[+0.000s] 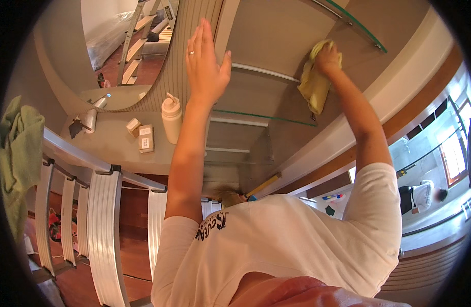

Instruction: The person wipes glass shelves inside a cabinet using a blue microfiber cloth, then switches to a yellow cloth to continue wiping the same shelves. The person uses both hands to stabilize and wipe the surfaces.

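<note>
My right hand (327, 59) presses a bunched yellow cloth (314, 86) against the brown side wall of a shelf niche (281, 34). The cloth's lower end hangs loose below the fingers. Over to the left, my left hand (208, 63) is raised with its palm flat by the niche's front edge, next to a ribbed panel (183, 50). Its thumb stands apart, a ring is on one finger, and it holds nothing. One glass shelf (360, 25) is above the cloth, and a lower glass shelf (266, 116) lies beneath it. Pale strips (262, 71) run along the niche's back.
An aluminium stepladder (105, 226) stands at the left, with a green cloth (20, 153) hung over it. A cream bottle (171, 119), small cardboard boxes (146, 138) and a silver cylindrical tool (91, 119) rest on a counter below a mirror (124, 46). Another person (421, 195) is at the far right.
</note>
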Tool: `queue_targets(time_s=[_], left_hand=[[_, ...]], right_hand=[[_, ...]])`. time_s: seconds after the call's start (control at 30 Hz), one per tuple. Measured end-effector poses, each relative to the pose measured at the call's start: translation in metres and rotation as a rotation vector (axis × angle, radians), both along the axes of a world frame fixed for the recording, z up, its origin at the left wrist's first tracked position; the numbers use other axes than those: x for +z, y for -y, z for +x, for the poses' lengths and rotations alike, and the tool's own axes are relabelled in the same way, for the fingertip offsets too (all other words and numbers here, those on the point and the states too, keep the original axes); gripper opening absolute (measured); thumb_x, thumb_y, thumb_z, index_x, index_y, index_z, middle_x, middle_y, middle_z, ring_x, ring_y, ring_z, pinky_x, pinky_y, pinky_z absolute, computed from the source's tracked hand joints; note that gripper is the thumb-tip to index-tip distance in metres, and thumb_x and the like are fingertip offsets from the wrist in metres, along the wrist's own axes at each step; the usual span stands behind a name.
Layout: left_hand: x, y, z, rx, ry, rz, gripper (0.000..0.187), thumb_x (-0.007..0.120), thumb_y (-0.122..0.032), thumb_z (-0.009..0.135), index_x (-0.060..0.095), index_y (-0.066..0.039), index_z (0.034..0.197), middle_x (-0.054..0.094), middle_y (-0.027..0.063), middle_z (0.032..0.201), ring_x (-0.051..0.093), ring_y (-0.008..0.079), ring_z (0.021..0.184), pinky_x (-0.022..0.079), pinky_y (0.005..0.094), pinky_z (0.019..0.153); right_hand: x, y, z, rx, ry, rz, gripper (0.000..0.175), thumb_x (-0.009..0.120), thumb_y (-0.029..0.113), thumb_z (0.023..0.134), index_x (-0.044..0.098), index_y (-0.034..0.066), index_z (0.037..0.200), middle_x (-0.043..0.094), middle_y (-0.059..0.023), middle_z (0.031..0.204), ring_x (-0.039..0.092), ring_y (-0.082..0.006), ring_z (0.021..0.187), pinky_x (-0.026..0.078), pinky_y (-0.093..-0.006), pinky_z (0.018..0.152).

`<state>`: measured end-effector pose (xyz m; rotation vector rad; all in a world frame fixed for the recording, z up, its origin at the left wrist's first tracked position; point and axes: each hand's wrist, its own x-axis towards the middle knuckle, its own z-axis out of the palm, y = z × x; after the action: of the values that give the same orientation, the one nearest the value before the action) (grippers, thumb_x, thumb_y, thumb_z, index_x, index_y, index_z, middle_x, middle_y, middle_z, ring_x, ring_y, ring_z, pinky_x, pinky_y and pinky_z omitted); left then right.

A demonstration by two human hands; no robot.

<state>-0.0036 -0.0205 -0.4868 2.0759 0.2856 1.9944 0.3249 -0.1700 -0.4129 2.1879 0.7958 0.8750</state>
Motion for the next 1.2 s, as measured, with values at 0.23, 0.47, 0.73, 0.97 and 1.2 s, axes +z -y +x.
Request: queue_targets(time_s=[0.23, 0.47, 0.73, 0.97, 1.2], left_hand=[[-0.001, 0.000, 0.003, -0.029, 0.009, -0.009, 0.074, 0.062, -0.012, 0.077, 0.026, 0.000, 0.141, 0.035, 0.0187, 0.142, 0.034, 0.0364, 0.128, 0.027, 0.0449, 0.104], [0.002, 0.001, 0.000, 0.009, 0.025, 0.004, 0.071, 0.062, -0.011, 0.079, 0.028, -0.001, 0.140, 0.039, 0.0204, 0.138, 0.038, 0.0355, 0.126, 0.029, 0.0398, 0.104], [-0.002, 0.000, 0.006, -0.007, 0.031, 0.011, 0.073, 0.062, -0.013, 0.077, 0.028, -0.001, 0.140, 0.035, 0.0172, 0.142, 0.036, 0.0353, 0.127, 0.029, 0.0446, 0.102], [-0.001, 0.000, 0.005, -0.011, 0.028, 0.022, 0.071, 0.062, -0.012, 0.078, 0.028, -0.002, 0.140, 0.039, 0.0192, 0.138, 0.037, 0.0352, 0.126, 0.029, 0.0419, 0.103], [-0.004, -0.001, 0.003, -0.004, 0.019, 0.007, 0.073, 0.063, -0.014, 0.077, 0.029, -0.003, 0.140, 0.039, 0.0175, 0.138, 0.037, 0.0343, 0.126, 0.030, 0.0445, 0.101]], right_hand=[[0.061, -0.030, 0.027, -0.094, 0.435, -0.037, 0.038, 0.046, 0.029, 0.088, 0.065, 0.0074, 0.112, 0.060, -0.0120, 0.119, 0.041, -0.0339, 0.120, 0.028, -0.0520, 0.094], [0.069, -0.031, 0.025, -0.021, 0.327, -0.069, 0.034, 0.050, 0.025, 0.084, 0.067, 0.0072, 0.108, 0.063, -0.0115, 0.112, 0.039, -0.0382, 0.120, 0.029, -0.0512, 0.094], [-0.091, -0.010, 0.072, -0.004, 0.045, -0.118, 0.045, 0.056, 0.028, 0.083, 0.059, -0.0006, 0.117, 0.050, -0.0218, 0.129, 0.039, -0.0352, 0.126, 0.030, -0.0500, 0.103], [0.013, 0.007, 0.022, 0.013, -0.269, 0.178, 0.035, 0.054, 0.018, 0.084, 0.062, -0.0024, 0.110, 0.055, -0.0166, 0.125, 0.052, -0.0342, 0.114, 0.040, -0.0392, 0.098], [0.083, 0.023, 0.010, 0.074, 0.120, 0.149, 0.042, 0.047, 0.015, 0.083, 0.050, -0.0065, 0.120, 0.048, -0.0214, 0.130, 0.041, -0.0333, 0.124, 0.026, -0.0429, 0.108]])
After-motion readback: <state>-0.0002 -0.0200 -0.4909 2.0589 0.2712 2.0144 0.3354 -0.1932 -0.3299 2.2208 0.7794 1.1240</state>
